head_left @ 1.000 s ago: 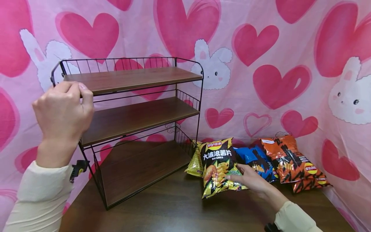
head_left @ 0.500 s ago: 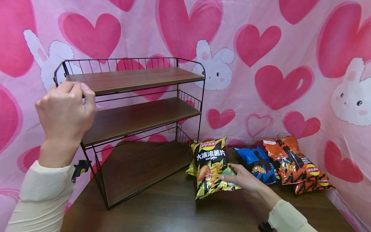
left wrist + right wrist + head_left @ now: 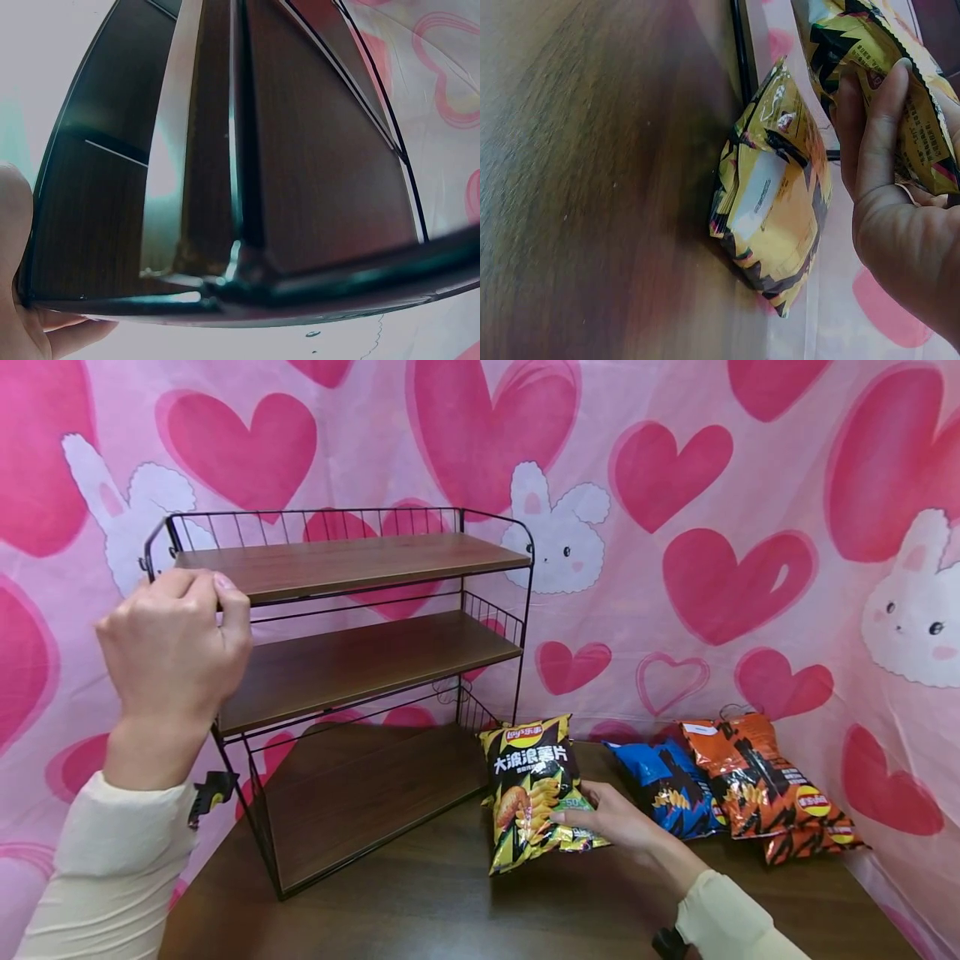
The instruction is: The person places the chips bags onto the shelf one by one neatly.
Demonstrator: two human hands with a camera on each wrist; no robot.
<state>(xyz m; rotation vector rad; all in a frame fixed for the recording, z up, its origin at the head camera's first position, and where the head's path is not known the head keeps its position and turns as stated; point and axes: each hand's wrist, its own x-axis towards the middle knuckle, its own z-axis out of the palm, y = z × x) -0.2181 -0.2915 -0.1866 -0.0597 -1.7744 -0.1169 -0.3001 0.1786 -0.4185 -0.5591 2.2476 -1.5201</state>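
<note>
Yellow-black chip bag (image 3: 528, 797); near the shelf rack (image 3: 375, 664)

2 arms (image 3: 123, 852) extended; left fingers (image 3: 197, 591) curled high, right fingers (image 3: 576, 818) pinching lower.

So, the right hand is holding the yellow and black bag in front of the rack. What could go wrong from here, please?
The right hand holds the yellow and black bag near its lower right side in the head view, so it might tilt or slip. A second yellow bag is close by and could be knocked. The left hand grips the rack high at one end; a pull there might shift it.
</note>
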